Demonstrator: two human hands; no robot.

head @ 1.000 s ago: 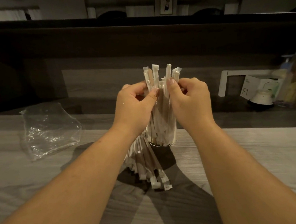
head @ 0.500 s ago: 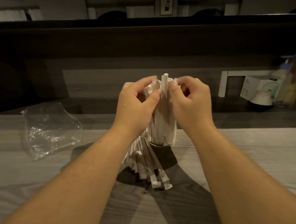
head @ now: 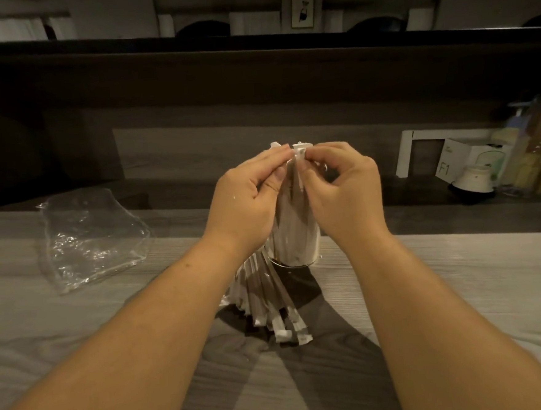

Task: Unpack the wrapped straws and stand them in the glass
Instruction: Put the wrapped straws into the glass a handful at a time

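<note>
A clear glass (head: 293, 251) stands on the wooden table, packed with paper-wrapped straws (head: 297, 235) standing upright. My left hand (head: 246, 200) and my right hand (head: 345, 190) meet over its mouth, both pinching the white tops of the straws (head: 299, 151). A fan of more wrapped straws (head: 269, 304) lies on the table in front of the glass, partly under my left wrist. The rim of the glass is hidden by my hands.
An empty clear plastic bag (head: 86, 240) lies crumpled on the table (head: 460, 287) to the left. At the right, on a lower dark ledge, stand a white box (head: 455, 163), a small white lamp-like object (head: 474, 179) and bottles (head: 534, 148). A dark wall rises behind.
The straw tops stood well above my fingers a second ago; they have sunk down into the glass, and my hands have closed together over them.
</note>
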